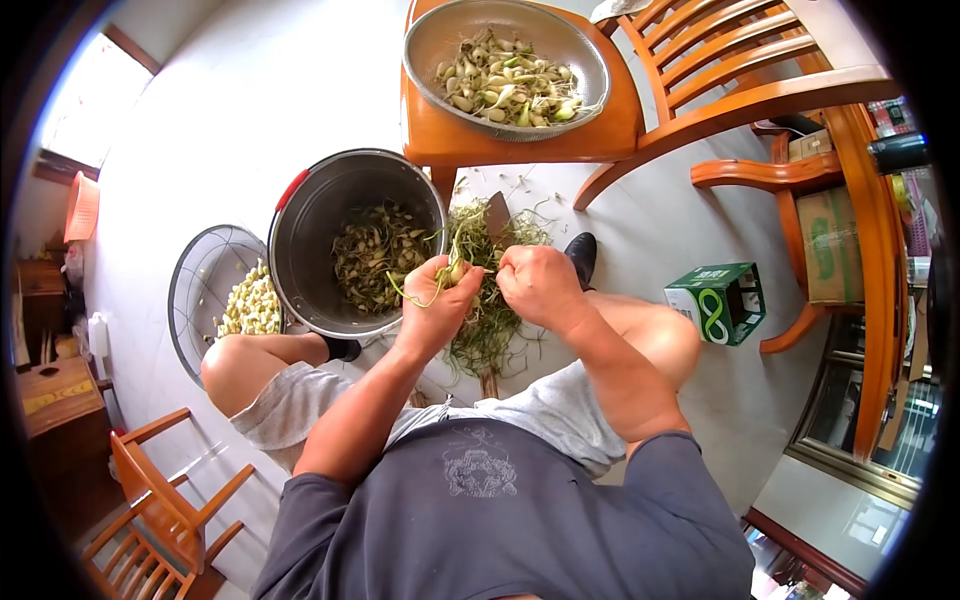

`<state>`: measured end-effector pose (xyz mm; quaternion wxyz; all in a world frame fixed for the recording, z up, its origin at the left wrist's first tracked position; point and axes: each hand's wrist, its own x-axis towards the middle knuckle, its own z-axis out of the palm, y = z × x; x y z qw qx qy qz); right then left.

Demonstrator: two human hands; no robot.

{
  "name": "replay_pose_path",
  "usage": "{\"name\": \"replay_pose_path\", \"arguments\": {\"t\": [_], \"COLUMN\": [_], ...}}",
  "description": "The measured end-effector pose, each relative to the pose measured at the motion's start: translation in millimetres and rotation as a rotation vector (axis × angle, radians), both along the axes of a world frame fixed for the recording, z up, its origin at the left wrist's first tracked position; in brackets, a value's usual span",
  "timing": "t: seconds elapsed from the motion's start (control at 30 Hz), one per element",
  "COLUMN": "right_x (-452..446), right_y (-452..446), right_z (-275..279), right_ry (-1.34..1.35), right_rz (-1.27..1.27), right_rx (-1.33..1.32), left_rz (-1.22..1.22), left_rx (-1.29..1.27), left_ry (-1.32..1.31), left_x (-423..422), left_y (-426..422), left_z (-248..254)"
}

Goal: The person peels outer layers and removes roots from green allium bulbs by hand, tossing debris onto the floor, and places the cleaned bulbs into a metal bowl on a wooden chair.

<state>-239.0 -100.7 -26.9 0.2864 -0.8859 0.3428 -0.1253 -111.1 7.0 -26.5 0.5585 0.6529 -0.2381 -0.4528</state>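
In my left hand [437,300] is a small onion-like bulb [457,272] with a long green stalk that trails over the fingers. My right hand [541,283] is closed just to the right of it, fingertips close to the bulb; whatever it pinches is hidden. Beneath both hands lies a heap of green stalk trimmings [480,335] on the floor. A brown blade-like piece [497,215] pokes out of the heap's far side. To the left, a deep dark pot [290,250] with a red grip holds many rooty bulbs [375,250].
On an orange wooden chair [530,155] ahead sits a metal colander [420,80] with untrimmed bulbs. Left of the pot, a wire-mesh basket [185,270] contains pale cleaned bulbs [250,305]. A green box [715,300] stands right of my knee. Another wooden chair [165,500] is at lower left.
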Motion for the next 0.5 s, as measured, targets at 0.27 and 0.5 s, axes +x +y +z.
{"name": "replay_pose_path", "arguments": {"t": [0.27, 0.5], "right_x": [-11, -12], "right_y": [-12, -15], "right_z": [-4, 3], "right_ry": [-0.071, 0.08], "right_rz": [-0.013, 0.113], "right_rx": [0.235, 0.269], "left_rz": [0.026, 0.061], "left_rx": [-0.055, -0.038], "left_ry": [0.343, 0.405], "left_x": [36, 68], "left_y": [-69, -173], "left_z": [60, 94]}}
